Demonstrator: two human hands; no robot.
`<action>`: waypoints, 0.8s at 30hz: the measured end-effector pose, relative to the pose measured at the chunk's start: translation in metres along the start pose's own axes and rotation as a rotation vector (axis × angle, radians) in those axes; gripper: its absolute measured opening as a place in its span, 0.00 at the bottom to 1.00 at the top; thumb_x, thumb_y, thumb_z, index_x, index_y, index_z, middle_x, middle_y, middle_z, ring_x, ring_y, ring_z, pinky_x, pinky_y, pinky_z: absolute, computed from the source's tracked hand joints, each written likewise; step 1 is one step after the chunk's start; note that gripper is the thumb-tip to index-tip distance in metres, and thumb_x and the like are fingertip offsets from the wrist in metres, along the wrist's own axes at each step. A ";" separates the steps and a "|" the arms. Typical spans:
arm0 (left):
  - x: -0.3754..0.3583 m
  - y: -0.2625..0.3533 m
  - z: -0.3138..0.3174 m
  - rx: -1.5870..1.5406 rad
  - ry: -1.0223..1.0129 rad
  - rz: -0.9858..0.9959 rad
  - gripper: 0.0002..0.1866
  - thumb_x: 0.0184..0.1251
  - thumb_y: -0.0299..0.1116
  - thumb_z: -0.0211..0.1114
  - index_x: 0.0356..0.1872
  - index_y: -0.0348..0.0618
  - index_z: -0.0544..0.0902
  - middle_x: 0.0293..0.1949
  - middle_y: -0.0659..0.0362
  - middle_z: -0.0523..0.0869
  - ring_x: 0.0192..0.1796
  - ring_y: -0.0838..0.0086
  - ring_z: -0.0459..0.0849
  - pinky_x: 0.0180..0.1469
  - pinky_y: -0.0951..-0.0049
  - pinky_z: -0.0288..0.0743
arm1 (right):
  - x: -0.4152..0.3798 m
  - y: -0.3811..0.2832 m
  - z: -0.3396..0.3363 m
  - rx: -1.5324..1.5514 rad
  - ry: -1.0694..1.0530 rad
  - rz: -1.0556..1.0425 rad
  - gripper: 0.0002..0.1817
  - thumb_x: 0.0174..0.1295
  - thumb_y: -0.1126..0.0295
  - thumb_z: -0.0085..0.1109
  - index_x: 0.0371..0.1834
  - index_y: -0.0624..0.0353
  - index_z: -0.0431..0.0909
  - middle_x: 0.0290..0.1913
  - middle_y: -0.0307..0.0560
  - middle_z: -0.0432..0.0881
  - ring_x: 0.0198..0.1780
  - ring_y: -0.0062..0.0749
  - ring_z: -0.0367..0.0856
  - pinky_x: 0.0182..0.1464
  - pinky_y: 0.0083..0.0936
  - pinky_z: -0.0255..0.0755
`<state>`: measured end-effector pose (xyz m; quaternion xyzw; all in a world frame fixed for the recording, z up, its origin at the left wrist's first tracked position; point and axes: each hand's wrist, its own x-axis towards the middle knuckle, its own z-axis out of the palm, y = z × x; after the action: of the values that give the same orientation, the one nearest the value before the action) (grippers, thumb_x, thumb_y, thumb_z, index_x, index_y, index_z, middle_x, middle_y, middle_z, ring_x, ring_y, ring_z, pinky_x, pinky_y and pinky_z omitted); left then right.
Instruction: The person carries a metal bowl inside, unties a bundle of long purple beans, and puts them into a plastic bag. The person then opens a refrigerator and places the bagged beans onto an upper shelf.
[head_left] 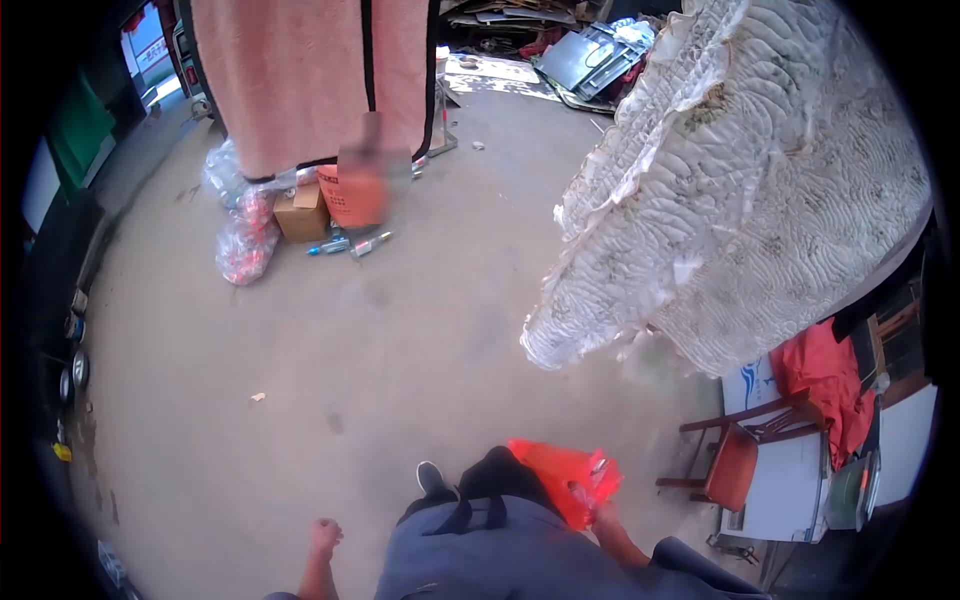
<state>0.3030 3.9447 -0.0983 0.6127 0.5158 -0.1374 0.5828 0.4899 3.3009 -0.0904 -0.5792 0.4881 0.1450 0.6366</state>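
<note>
My right hand [604, 520] is closed on a red plastic bag [548, 468], which hangs beside my right leg. Something pale and clear shows at the bag's side, too small to name. Down at my left side, my left hand [326, 534] is curled into a loose fist, with nothing visible in it. Concrete floor [340, 350] lies beneath both hands. One dark shoe [432, 478] with a pale rim shows ahead of my body.
A pink blanket [290, 80] hangs ahead, above an orange bucket [345, 200], a cardboard box [302, 214], plastic bottles [372, 243] and a clear bag [247, 245]. White quilted fabric [720, 190] hangs at right, above a wooden chair [732, 466]. Flattened scrap [585, 60] lies at the back.
</note>
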 end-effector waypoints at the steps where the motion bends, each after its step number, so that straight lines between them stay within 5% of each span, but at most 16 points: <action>1: 0.038 0.057 -0.005 0.056 0.064 0.052 0.08 0.66 0.31 0.55 0.42 0.39 0.75 0.27 0.56 0.82 0.26 0.74 0.83 0.23 0.78 0.74 | 0.001 -0.006 0.023 -0.057 0.073 -0.009 0.08 0.58 0.73 0.56 0.40 0.62 0.73 0.29 0.48 0.77 0.23 0.37 0.77 0.17 0.35 0.69; 5: 0.144 0.266 0.003 -0.011 0.057 0.295 0.08 0.68 0.31 0.55 0.44 0.39 0.75 0.30 0.57 0.82 0.28 0.77 0.81 0.26 0.80 0.73 | 0.023 -0.033 0.099 -0.043 0.260 0.076 0.14 0.63 0.57 0.58 0.40 0.58 0.76 0.28 0.49 0.78 0.25 0.36 0.78 0.25 0.39 0.72; 9: 0.207 0.406 0.037 0.077 0.047 0.362 0.08 0.66 0.30 0.56 0.42 0.38 0.77 0.29 0.57 0.83 0.29 0.78 0.82 0.27 0.79 0.74 | 0.068 -0.071 0.182 -0.061 0.293 0.120 0.13 0.61 0.59 0.58 0.38 0.58 0.77 0.28 0.50 0.79 0.25 0.37 0.79 0.25 0.40 0.73; 13: 0.256 0.456 0.083 0.203 -0.062 0.230 0.09 0.60 0.30 0.59 0.36 0.34 0.81 0.27 0.56 0.83 0.26 0.75 0.82 0.24 0.77 0.74 | 0.118 -0.127 0.241 -0.226 0.253 0.115 0.12 0.59 0.61 0.59 0.37 0.59 0.78 0.28 0.50 0.79 0.25 0.38 0.80 0.25 0.41 0.73; 24: 0.351 0.553 0.176 0.187 -0.253 -0.126 0.08 0.62 0.29 0.60 0.37 0.35 0.79 0.26 0.53 0.83 0.23 0.71 0.83 0.20 0.76 0.74 | 0.200 -0.276 0.356 -0.771 0.155 -0.003 0.10 0.53 0.66 0.61 0.33 0.61 0.81 0.28 0.50 0.81 0.26 0.40 0.82 0.27 0.43 0.75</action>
<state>0.9686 4.0767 -0.1017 0.6084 0.4606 -0.2970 0.5739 0.9543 3.4591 -0.1361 -0.7858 0.4434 0.2725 0.3341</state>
